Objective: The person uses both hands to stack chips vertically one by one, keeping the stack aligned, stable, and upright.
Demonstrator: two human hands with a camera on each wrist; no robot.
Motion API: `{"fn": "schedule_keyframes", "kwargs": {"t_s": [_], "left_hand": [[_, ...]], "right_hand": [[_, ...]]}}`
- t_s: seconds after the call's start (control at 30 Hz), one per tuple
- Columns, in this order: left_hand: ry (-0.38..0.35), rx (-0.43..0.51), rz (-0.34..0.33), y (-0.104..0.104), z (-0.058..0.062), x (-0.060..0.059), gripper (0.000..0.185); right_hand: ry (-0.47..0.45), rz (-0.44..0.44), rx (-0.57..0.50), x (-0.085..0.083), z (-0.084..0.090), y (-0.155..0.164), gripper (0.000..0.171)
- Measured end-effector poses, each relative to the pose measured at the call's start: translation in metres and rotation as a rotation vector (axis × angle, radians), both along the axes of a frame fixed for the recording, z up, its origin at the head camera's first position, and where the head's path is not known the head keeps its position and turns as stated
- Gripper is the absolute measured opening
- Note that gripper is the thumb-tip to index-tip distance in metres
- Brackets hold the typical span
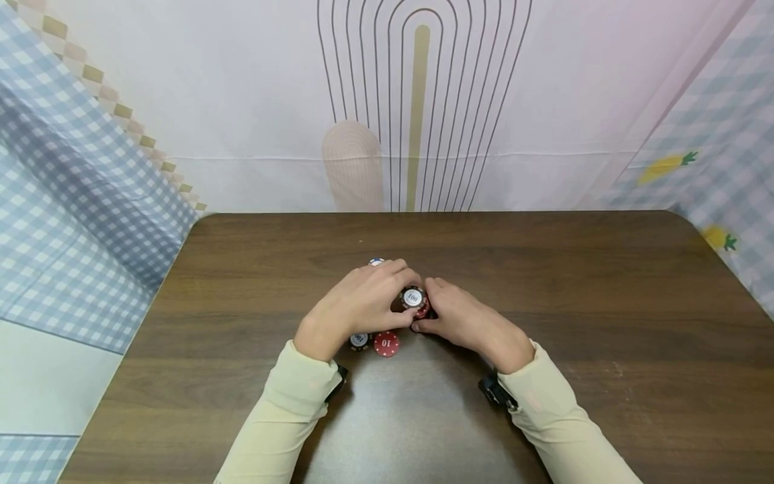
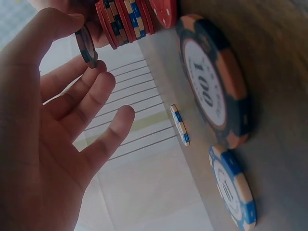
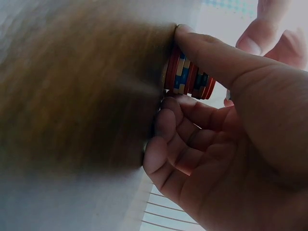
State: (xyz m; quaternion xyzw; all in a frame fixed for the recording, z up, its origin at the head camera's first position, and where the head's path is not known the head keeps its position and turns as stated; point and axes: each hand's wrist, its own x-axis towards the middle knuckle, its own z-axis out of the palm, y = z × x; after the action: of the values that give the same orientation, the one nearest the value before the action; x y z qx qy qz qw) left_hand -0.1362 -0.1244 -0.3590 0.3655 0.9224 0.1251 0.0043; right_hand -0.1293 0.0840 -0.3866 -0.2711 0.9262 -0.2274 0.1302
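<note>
My left hand (image 1: pixel 365 299) pinches a black poker chip (image 1: pixel 413 298) marked 100 between thumb and fingertips. In the left wrist view this chip (image 2: pixel 86 46) is tilted, close to the top of a stack of poker chips (image 2: pixel 126 21). The stack has red, black and blue-and-cream edges. My right hand (image 1: pixel 462 319) steadies that stack on the table, thumb on one side and fingers curled round the other; the right wrist view shows the stack (image 3: pixel 188 77) inside its grip.
A black 100 chip (image 1: pixel 359 341) and a red 10 chip (image 1: pixel 386 343) lie on the wooden table (image 1: pixel 574 282) below my left hand. Past that hand is a blue-and-white chip (image 1: pixel 376 261); another blue chip (image 2: pixel 232 187) lies nearer the left wrist. A patterned cloth hangs behind the table.
</note>
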Motion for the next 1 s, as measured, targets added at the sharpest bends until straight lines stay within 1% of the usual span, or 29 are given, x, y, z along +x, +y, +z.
{"fn": "schedule_keyframes", "kwargs": {"t_s": [0.2, 0.3, 0.37, 0.57, 0.7, 0.9, 1.0], "left_hand": [[-0.047, 0.047, -0.008, -0.0001, -0.0024, -0.0005, 0.039], [-0.074, 0.067, -0.018, 0.0004, -0.0044, -0.0011, 0.042], [-0.08, 0.072, -0.018, 0.0007, -0.0055, -0.0012, 0.043], [-0.113, 0.096, -0.001, 0.0016, -0.008, -0.0011, 0.049], [-0.134, 0.093, 0.006, 0.0019, -0.0083, -0.0008, 0.052], [-0.122, 0.076, 0.0, 0.0018, -0.0078, -0.0015, 0.05], [-0.129, 0.06, 0.002, 0.0015, -0.0079, -0.0017, 0.052]], "right_hand": [[-0.004, -0.005, 0.015, -0.0004, 0.0003, -0.0013, 0.052], [-0.004, -0.01, 0.019, 0.0, 0.0008, -0.0011, 0.052], [-0.007, -0.008, 0.021, -0.0002, 0.001, -0.001, 0.053], [-0.025, -0.005, 0.011, -0.0001, 0.0, 0.0003, 0.048], [-0.036, -0.005, 0.007, -0.0005, -0.0003, 0.0004, 0.046], [-0.046, -0.019, 0.031, -0.0017, 0.0024, -0.0015, 0.049], [-0.044, -0.018, 0.035, -0.0009, 0.0029, -0.0023, 0.05]]}}
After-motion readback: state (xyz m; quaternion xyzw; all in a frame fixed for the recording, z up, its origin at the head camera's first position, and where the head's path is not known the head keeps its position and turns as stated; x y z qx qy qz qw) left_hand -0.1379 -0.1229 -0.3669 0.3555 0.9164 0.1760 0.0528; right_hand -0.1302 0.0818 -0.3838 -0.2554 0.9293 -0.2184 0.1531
